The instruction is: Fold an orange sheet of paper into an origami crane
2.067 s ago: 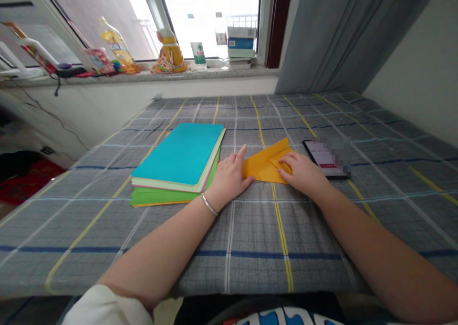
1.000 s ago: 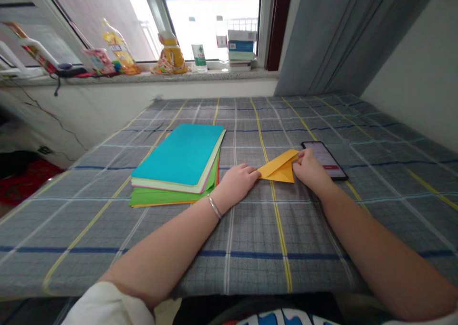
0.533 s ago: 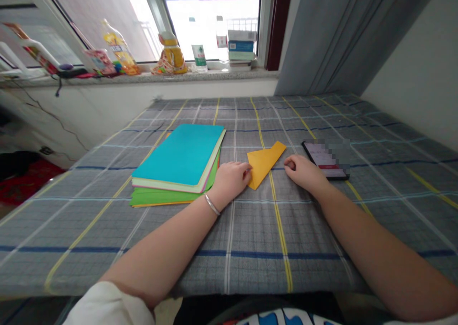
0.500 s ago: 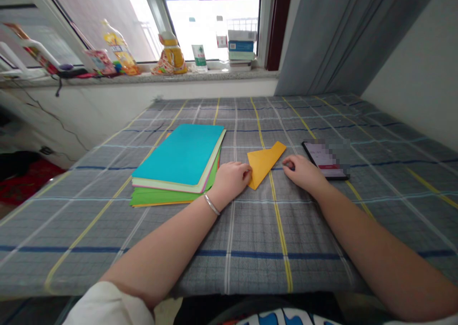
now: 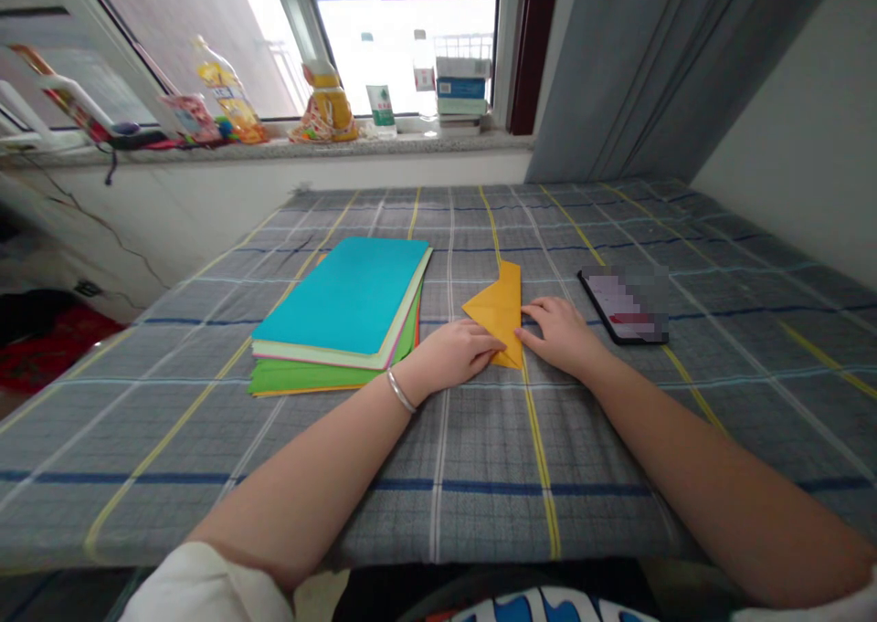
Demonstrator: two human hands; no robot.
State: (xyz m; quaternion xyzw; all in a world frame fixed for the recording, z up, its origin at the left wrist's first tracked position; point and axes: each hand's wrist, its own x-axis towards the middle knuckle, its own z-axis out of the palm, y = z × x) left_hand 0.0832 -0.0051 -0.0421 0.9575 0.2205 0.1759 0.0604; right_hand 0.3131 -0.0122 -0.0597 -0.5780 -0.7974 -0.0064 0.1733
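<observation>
A folded piece of orange paper [image 5: 501, 311] lies flat on the grey checked cloth [image 5: 480, 439], its long straight edge pointing away from me. My left hand [image 5: 453, 353] rests on the cloth with fingers stretched out, fingertips pressing the paper's near left edge. My right hand [image 5: 556, 333] lies flat to the right of the paper, fingertips touching its right edge. A metal bangle [image 5: 396, 390] sits on my left wrist.
A stack of coloured paper sheets [image 5: 346, 311], turquoise on top, lies left of my hands. A phone [image 5: 622, 304] lies to the right. The windowsill [image 5: 274, 145] at the back holds bottles, packets and boxes. A grey curtain [image 5: 644, 65] hangs at the right.
The orange paper was folded narrower, then turned so its long edge now points away from me. Both hands have come back onto its near edges.
</observation>
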